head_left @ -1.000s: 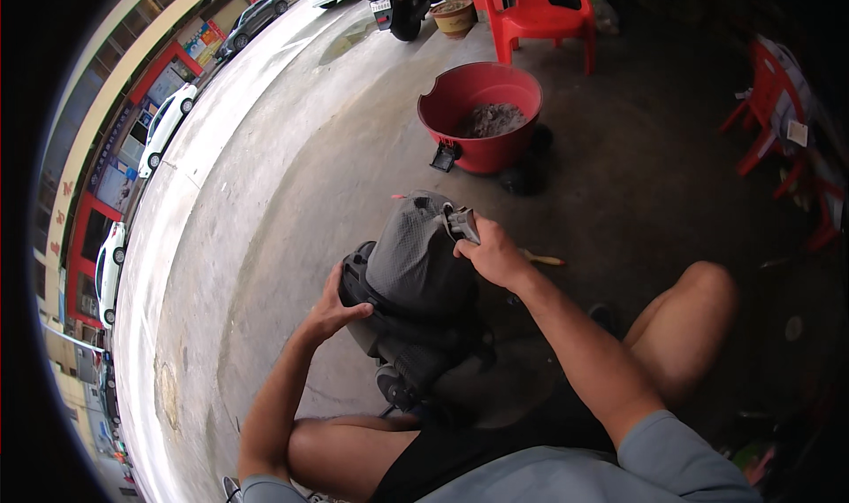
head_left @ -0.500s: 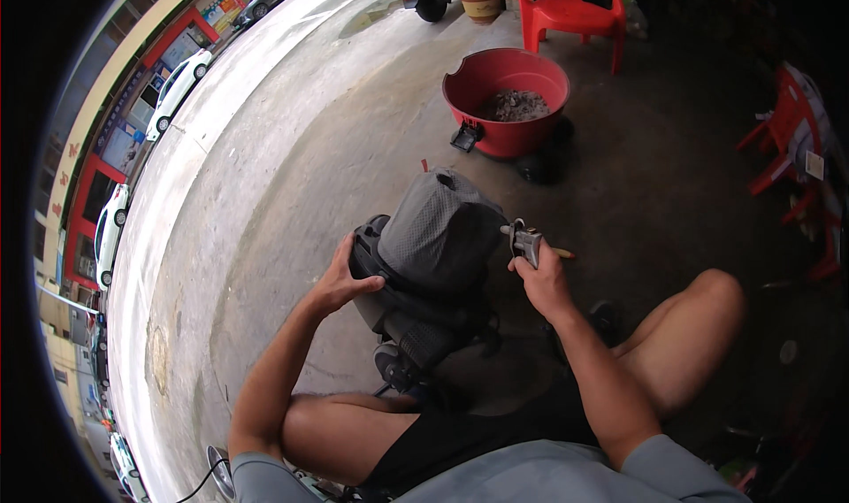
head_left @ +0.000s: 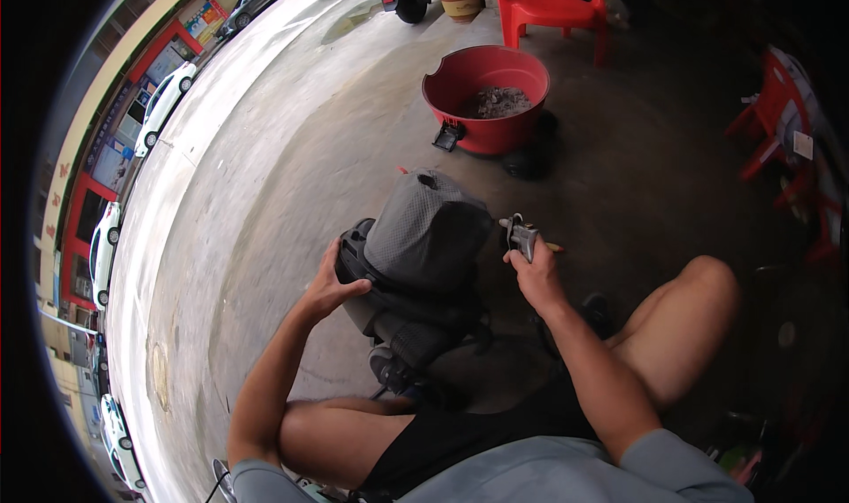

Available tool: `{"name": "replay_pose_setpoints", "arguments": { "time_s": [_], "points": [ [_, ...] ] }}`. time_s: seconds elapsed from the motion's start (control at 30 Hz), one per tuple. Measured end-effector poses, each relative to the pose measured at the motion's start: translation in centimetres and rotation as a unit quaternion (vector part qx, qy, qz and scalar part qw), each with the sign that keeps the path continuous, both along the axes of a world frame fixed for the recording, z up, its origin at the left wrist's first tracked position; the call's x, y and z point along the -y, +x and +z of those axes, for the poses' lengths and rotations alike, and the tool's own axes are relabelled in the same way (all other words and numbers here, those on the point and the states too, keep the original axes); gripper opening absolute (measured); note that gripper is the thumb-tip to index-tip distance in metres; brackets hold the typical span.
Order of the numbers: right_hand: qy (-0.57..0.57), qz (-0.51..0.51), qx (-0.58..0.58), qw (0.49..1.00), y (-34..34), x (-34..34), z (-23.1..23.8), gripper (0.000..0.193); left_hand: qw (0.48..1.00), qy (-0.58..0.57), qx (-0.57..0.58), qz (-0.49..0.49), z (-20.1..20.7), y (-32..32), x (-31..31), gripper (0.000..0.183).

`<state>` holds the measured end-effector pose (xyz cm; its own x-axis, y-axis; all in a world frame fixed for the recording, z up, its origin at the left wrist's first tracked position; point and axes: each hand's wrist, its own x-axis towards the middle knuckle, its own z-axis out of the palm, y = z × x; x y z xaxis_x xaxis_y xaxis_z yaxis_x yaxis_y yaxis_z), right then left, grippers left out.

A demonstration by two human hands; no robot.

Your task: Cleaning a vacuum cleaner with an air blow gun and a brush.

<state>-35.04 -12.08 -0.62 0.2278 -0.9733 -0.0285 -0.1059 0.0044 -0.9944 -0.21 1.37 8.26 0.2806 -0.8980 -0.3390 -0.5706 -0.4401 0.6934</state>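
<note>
Between my knees rests a vacuum cleaner head (head_left: 416,313), upturned, with a grey cloth filter (head_left: 411,224) bulging from its top. My left hand (head_left: 327,282) grips the dark rim on its left side, thumb on top and fingers round the outside. My right hand (head_left: 538,277) is closed round a metal air blow gun (head_left: 522,237). The gun's nozzle points left toward the filter, with a small gap between them. Part of the gun's handle is hidden by my fingers.
Beyond the filter stands a red vacuum tub (head_left: 486,136) on casters, with grey dust and debris inside and a black latch on its side. Behind it is a red plastic chair (head_left: 553,12); another red chair (head_left: 774,105) is at the right. Flower pots (head_left: 462,3) and parked cars (head_left: 165,105) lie farther off.
The whole view has shifted a little, so the surroundings sit farther left. The blow gun's nozzle is slightly farther from the filter. Both hands keep their grips.
</note>
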Motion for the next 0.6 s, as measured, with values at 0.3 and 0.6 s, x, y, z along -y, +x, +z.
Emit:
{"name": "replay_pose_setpoints", "arguments": {
  "time_s": [0.3, 0.6],
  "points": [
    [-0.011, -0.023, -0.062, 0.998, -0.3, -0.2, -1.0, 0.023, 1.0, 0.008, -0.002, 0.009, 0.6, -0.8, 0.4, 0.136],
    [-0.037, 0.03, 0.012, 0.999, 2.1, 0.7, 5.4, 0.025, 1.0, 0.003, -0.004, 0.003, 0.8, -1.2, 0.6, 0.133]
  ]
}}
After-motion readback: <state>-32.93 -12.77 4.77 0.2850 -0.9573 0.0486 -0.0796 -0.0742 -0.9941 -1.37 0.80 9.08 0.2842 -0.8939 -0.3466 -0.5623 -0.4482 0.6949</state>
